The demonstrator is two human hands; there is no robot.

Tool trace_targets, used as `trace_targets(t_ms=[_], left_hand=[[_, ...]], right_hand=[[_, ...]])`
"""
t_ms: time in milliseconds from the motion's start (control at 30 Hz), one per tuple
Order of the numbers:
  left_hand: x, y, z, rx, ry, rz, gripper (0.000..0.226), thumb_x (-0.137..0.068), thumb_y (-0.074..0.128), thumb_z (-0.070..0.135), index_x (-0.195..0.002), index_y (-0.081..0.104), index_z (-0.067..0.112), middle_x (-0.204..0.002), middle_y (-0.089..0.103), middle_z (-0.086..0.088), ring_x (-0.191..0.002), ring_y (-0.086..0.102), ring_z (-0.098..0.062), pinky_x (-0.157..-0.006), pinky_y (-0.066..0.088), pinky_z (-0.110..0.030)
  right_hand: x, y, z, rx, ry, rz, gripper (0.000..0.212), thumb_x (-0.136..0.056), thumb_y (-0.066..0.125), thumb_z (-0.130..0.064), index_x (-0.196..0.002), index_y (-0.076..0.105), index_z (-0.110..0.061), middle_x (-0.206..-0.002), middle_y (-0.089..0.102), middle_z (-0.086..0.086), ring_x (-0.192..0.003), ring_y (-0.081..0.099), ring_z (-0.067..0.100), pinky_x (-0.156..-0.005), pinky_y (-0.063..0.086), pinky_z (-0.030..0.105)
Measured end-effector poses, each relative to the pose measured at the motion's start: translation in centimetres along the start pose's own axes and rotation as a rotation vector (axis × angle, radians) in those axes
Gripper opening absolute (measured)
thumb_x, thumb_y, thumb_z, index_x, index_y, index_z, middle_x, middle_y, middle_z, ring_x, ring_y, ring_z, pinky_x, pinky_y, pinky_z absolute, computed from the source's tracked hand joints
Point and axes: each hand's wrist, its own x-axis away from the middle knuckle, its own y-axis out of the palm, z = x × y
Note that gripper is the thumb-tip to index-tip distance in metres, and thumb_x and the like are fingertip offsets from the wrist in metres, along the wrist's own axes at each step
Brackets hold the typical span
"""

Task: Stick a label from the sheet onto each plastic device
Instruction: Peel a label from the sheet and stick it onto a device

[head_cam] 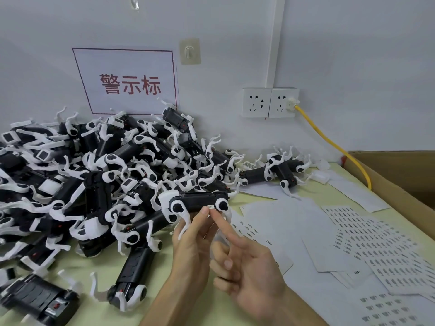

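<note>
The left hand [193, 234] is holding a black and white device [200, 204] from below, with its fingers and thumb curling round the body. The right hand [247, 267] is pointing one finger straight up and pressing a tiny white label [211, 206] onto the side of the device, while its other fingers are bending loosely and holding nothing. The device is staying up in the air above the table [163, 267], just in front of a big pile of devices [94, 165] that is filling the left side. Label sheets [367, 234] are lying flat on the right, some on top of each other. A few more devices [282, 170] are lying near the wall. A cardboard box [400, 170] is standing at the right edge, and a yellow cable [329, 142] is running from a wall socket [283, 102] down beside it. A sign with red letters [127, 81] is hanging on the wall above the pile
</note>
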Motion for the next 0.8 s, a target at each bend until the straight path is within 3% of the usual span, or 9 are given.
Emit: trace_targets(t_ms=[133, 333, 567, 800], left_hand=[[-0.18, -0.17, -0.06, 0.003, -0.003, 0.021, 0.03, -0.08, 0.076, 0.019, -0.059, 0.055, 0.022, -0.085, 0.061, -0.013, -0.1, 0.07, -0.031, -0.072, 0.06, -0.033], [-0.36, -0.43, -0.23, -0.018, 0.003, 0.059, 0.023, -0.076, 0.081, 0.022, -0.068, 0.059, 0.021, -0.102, 0.058, -0.015, -0.102, 0.063, -0.032, -0.1, 0.046, -0.048], [-0.3, -0.45, -0.35, -0.087, 0.058, 0.115, 0.027, -0.077, 0.08, 0.023, -0.057, 0.062, 0.024, -0.089, 0.063, -0.015, -0.098, 0.071, -0.031, -0.101, 0.048, -0.046], [-0.73, -0.78, -0.75, -0.157, 0.178, 0.197, 0.036, -0.082, 0.079, 0.018, -0.051, 0.062, 0.024, -0.07, 0.07, -0.003, -0.075, 0.073, -0.02, -0.071, 0.057, -0.028]], right_hand=[[-0.03, -0.01, 0.11, 0.019, 0.006, -0.003, 0.051, -0.092, 0.057, -0.028, -0.142, 0.054, -0.039, -0.064, 0.04, 0.0, -0.054, 0.023, 0.013, -0.047, 0.018, 0.024], [-0.01, 0.04, 0.21, 0.031, 0.009, 0.003, 0.047, -0.097, 0.05, -0.028, -0.143, 0.052, -0.039, -0.064, 0.04, -0.001, -0.054, 0.021, 0.013, -0.048, 0.017, 0.024], [-0.05, 0.14, 0.23, 0.021, 0.014, 0.007, 0.052, -0.089, 0.059, -0.028, -0.139, 0.056, -0.039, -0.062, 0.039, 0.0, -0.054, 0.019, 0.013, -0.047, 0.016, 0.025], [-0.03, 0.24, 0.18, 0.046, 0.014, 0.009, 0.049, -0.09, 0.057, -0.029, -0.138, 0.057, -0.039, -0.062, 0.04, -0.001, -0.054, 0.02, 0.012, -0.049, 0.015, 0.026]])
